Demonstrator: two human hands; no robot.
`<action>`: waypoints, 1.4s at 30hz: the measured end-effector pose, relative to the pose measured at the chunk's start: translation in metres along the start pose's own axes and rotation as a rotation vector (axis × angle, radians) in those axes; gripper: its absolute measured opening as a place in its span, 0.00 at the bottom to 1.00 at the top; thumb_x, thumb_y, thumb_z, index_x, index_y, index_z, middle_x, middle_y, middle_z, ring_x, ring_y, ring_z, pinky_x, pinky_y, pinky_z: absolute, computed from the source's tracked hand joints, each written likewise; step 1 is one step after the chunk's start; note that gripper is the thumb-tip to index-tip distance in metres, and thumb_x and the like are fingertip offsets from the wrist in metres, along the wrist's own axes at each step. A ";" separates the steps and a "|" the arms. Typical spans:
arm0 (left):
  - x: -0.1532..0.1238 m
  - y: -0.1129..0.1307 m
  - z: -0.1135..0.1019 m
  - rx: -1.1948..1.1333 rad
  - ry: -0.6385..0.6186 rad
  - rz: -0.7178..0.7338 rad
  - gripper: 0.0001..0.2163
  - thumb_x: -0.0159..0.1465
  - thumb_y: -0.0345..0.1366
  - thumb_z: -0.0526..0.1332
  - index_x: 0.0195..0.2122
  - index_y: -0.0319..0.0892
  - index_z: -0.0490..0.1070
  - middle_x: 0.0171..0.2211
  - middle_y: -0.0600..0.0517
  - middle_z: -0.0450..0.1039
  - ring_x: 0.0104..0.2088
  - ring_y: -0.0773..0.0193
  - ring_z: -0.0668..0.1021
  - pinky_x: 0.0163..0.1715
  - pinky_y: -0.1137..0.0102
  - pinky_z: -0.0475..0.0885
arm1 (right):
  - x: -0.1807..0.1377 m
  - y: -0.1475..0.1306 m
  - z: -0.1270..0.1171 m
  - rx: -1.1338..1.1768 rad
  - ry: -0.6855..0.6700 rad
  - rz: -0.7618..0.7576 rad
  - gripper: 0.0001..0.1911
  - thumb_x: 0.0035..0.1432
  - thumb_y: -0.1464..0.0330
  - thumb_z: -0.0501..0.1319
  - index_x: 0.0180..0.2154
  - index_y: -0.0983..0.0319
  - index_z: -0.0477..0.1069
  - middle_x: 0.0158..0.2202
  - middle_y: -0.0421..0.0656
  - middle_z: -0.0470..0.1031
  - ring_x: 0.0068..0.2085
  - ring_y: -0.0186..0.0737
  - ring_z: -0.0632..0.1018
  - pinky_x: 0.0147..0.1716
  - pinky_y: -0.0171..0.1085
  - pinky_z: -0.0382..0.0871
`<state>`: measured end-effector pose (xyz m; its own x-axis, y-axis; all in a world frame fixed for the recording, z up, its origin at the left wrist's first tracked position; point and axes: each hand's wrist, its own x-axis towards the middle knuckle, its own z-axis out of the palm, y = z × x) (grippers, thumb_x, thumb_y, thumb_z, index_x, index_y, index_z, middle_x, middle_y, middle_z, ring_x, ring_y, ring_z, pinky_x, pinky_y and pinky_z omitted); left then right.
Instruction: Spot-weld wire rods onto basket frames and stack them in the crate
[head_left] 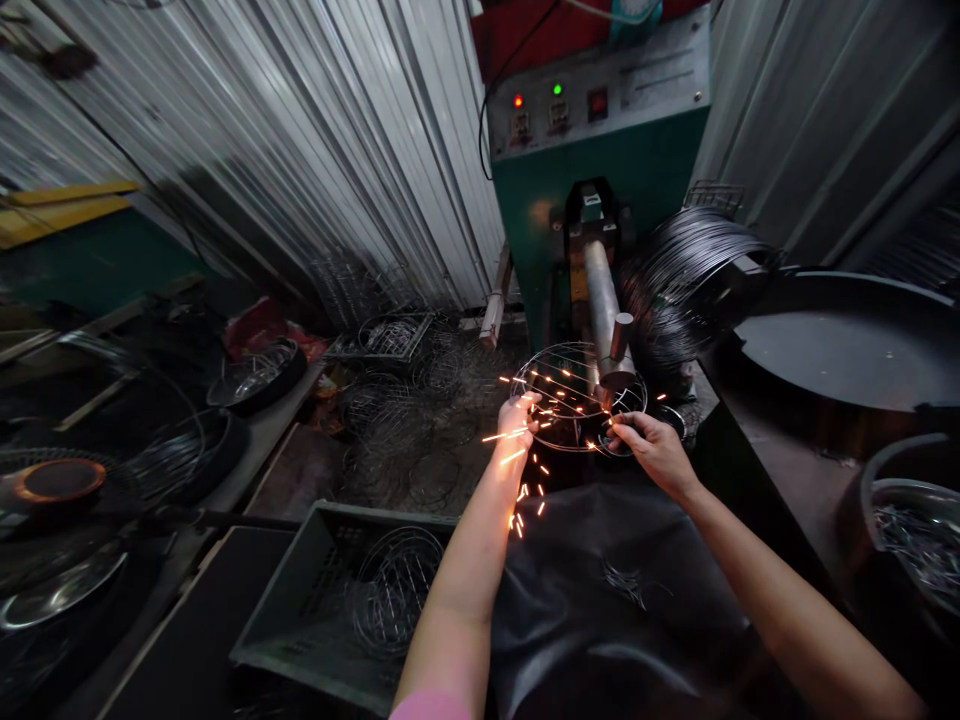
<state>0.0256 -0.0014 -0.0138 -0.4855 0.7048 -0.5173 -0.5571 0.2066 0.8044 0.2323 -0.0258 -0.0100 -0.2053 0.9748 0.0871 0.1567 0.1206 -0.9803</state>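
Observation:
Both hands hold a round wire rack (pixel 559 380) flat under the steel arm (pixel 602 300) of a green spot-welding machine (pixel 600 170). My left hand (pixel 517 420) grips the rack's left rim, fingers closed. My right hand (pixel 651 447) pinches the rim on the near right. Orange sparks (pixel 525 460) fly from the rack toward the left hand and down over a black apron (pixel 607 600) on my lap.
A grey crate (pixel 330 590) with finished wire racks sits at lower left. More racks lie heaped on the floor (pixel 405 420). A coil of wire rings (pixel 682 280) hangs right of the machine, beside a dark round tray (pixel 847 340). A bowl of small wire pieces (pixel 919 530) is far right.

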 end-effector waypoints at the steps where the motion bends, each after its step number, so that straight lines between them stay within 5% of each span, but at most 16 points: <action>1: -0.001 0.000 0.000 0.003 -0.013 0.007 0.13 0.42 0.29 0.65 0.22 0.40 0.59 0.16 0.62 0.53 0.13 0.79 0.54 0.11 0.80 0.46 | -0.001 -0.001 0.000 0.004 0.007 0.004 0.17 0.50 0.55 0.60 0.32 0.62 0.71 0.26 0.42 0.76 0.27 0.39 0.77 0.31 0.38 0.71; 14: -0.004 0.005 0.003 0.066 -0.021 0.018 0.14 0.39 0.31 0.67 0.18 0.40 0.58 0.14 0.62 0.49 0.13 0.79 0.53 0.10 0.80 0.44 | -0.008 -0.001 -0.003 0.136 0.126 0.048 0.19 0.48 0.55 0.61 0.36 0.63 0.73 0.30 0.44 0.77 0.28 0.39 0.78 0.30 0.38 0.72; 18: -0.007 0.008 0.003 0.070 -0.029 -0.009 0.15 0.39 0.31 0.67 0.18 0.40 0.58 0.15 0.62 0.49 0.12 0.79 0.53 0.10 0.80 0.44 | -0.037 0.039 -0.034 -0.027 0.243 0.107 0.20 0.52 0.57 0.57 0.40 0.63 0.73 0.29 0.44 0.77 0.28 0.40 0.77 0.31 0.39 0.71; 22: -0.007 0.009 0.004 0.063 -0.009 -0.035 0.14 0.41 0.30 0.67 0.19 0.39 0.58 0.16 0.62 0.50 0.12 0.80 0.52 0.10 0.80 0.43 | -0.078 0.096 -0.058 -0.369 0.093 0.197 0.11 0.47 0.65 0.56 0.34 0.59 0.73 0.30 0.46 0.77 0.35 0.48 0.77 0.35 0.43 0.70; 26: -0.006 0.007 0.003 0.040 -0.003 -0.018 0.15 0.40 0.30 0.68 0.19 0.39 0.58 0.16 0.63 0.47 0.12 0.81 0.51 0.10 0.80 0.43 | -0.093 0.117 -0.055 -0.618 0.071 0.268 0.13 0.47 0.69 0.54 0.38 0.60 0.69 0.27 0.45 0.75 0.31 0.47 0.77 0.32 0.40 0.67; 30: -0.011 0.006 -0.001 0.020 0.025 -0.009 0.16 0.38 0.31 0.69 0.19 0.39 0.59 0.16 0.63 0.47 0.13 0.81 0.52 0.10 0.80 0.44 | -0.085 0.107 -0.049 -0.598 0.080 0.247 0.06 0.44 0.70 0.54 0.29 0.59 0.65 0.23 0.41 0.72 0.28 0.42 0.74 0.29 0.37 0.65; 33: -0.017 0.003 -0.006 -0.006 0.030 0.002 0.16 0.38 0.31 0.69 0.20 0.39 0.60 0.16 0.63 0.48 0.13 0.81 0.52 0.10 0.80 0.45 | -0.079 0.086 -0.043 -0.369 0.060 0.245 0.03 0.44 0.67 0.56 0.26 0.58 0.64 0.21 0.38 0.70 0.24 0.38 0.72 0.24 0.35 0.64; 38: -0.023 -0.004 -0.012 -0.034 0.042 0.004 0.15 0.39 0.32 0.69 0.21 0.39 0.60 0.17 0.62 0.50 0.13 0.81 0.53 0.10 0.80 0.46 | -0.060 0.032 -0.021 0.134 0.015 0.271 0.17 0.44 0.56 0.63 0.29 0.61 0.65 0.20 0.39 0.70 0.21 0.35 0.71 0.19 0.32 0.63; 42: -0.020 -0.006 -0.009 -0.030 0.022 0.015 0.15 0.39 0.32 0.67 0.21 0.40 0.59 0.17 0.62 0.49 0.13 0.80 0.52 0.10 0.79 0.45 | -0.058 0.014 -0.020 0.259 0.056 0.273 0.21 0.43 0.52 0.64 0.32 0.61 0.66 0.25 0.42 0.73 0.21 0.33 0.70 0.19 0.33 0.63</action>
<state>0.0327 -0.0230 -0.0113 -0.5086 0.6921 -0.5121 -0.5693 0.1758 0.8031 0.2654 -0.0767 -0.0252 -0.1354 0.9742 -0.1805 -0.0524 -0.1890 -0.9806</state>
